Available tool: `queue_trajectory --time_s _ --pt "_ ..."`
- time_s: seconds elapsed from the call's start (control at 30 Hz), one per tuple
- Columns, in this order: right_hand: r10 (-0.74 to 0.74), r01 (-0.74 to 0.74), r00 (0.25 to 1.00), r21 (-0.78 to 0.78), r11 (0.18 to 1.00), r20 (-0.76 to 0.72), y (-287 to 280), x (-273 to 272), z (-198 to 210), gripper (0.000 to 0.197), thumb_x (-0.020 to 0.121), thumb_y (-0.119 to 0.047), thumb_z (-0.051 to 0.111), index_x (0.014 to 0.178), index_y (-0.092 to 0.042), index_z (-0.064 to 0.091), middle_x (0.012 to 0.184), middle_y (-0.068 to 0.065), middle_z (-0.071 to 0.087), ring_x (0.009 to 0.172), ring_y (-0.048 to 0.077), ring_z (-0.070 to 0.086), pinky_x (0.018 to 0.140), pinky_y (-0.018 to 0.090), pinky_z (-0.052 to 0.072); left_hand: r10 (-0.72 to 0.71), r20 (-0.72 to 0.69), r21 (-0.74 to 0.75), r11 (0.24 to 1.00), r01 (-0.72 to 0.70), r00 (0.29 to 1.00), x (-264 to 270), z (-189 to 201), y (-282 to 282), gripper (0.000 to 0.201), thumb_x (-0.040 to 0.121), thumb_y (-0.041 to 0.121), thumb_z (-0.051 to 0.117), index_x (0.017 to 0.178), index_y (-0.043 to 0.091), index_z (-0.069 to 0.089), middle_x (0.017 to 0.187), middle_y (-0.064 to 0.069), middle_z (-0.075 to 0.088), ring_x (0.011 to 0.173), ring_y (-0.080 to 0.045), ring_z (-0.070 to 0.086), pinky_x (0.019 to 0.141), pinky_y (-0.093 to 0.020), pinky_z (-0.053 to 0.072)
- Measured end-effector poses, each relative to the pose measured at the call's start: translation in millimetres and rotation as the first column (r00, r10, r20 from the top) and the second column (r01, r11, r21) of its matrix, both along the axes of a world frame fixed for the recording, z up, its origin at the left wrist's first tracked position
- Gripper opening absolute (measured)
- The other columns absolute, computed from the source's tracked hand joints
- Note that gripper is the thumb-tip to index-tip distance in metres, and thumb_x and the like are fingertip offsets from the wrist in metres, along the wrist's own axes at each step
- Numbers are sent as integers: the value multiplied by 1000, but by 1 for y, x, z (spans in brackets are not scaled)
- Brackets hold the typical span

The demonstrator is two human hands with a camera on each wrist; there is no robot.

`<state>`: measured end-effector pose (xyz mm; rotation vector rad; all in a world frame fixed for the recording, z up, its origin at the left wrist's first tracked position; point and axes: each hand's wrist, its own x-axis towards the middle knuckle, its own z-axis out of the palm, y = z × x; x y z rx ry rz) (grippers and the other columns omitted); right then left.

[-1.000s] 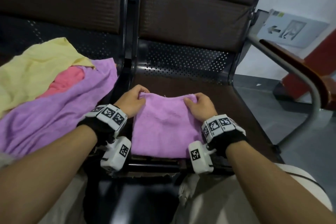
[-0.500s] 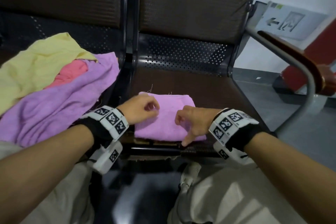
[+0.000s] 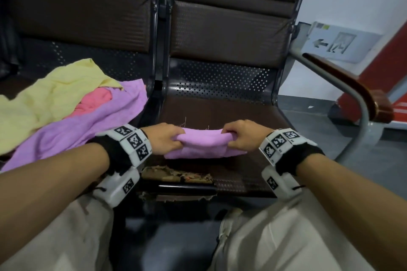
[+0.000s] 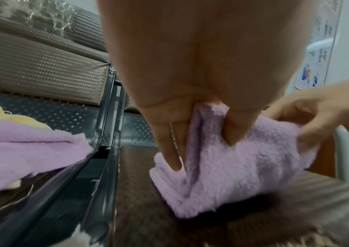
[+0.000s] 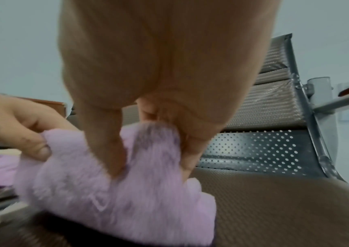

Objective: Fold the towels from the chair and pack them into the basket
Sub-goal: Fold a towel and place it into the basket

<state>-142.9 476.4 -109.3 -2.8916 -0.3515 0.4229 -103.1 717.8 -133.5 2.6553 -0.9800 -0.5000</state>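
A folded purple towel [image 3: 204,146] lies across the right seat [image 3: 220,110] of the chair. My left hand [image 3: 166,138] pinches its left end and my right hand [image 3: 239,136] pinches its right end, lifting the far edge toward me. The left wrist view shows the left hand [image 4: 203,133], thumb and fingers clamped on a fold of the towel [image 4: 232,167]. In the right wrist view the right hand [image 5: 152,150] grips the other end of the towel [image 5: 116,200]. No basket is in view.
On the left seat lies a heap of loose towels: a yellow towel [image 3: 44,99], a pink towel [image 3: 94,101] and a large purple towel [image 3: 72,134]. A metal armrest [image 3: 343,94] with a wooden top bounds the right seat. The seat's front edge [image 3: 176,176] is torn.
The hands flattened the towel, drew back to its near edge, then moved to its two ends and pinched them. The towel is now folded narrower, its far edge raised.
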Motion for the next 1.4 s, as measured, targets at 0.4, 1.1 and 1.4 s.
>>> queue_trajectory --time_s 0.4,1.1,1.4 --pt "-327 358 930 222 907 -165 -23 61 -35 29 81 -29 72 106 -20 60 106 2 62 99 19 59 86 34 51 159 -320 59 987 -147 934 70 -22 -11 16 94 17 51 78 21 48 85 -6 54 80 -22 57 66 -31 51" --pt "-430 509 850 261 820 -305 -1 80 -41 20 79 -36 67 81 -19 57 83 -3 60 76 13 58 61 23 43 24 -214 117 993 1 977 77 -21 -18 60 81 24 68 134 17 43 113 3 55 101 -13 54 87 -23 45" --pt "-291 181 956 719 671 30 27 39 51 23 69 -13 81 79 -18 61 71 -8 61 66 2 55 63 15 45 58 -225 -538 825 -173 973 41 29 -22 96 58 41 85 137 25 34 117 29 47 113 3 51 80 -2 39"
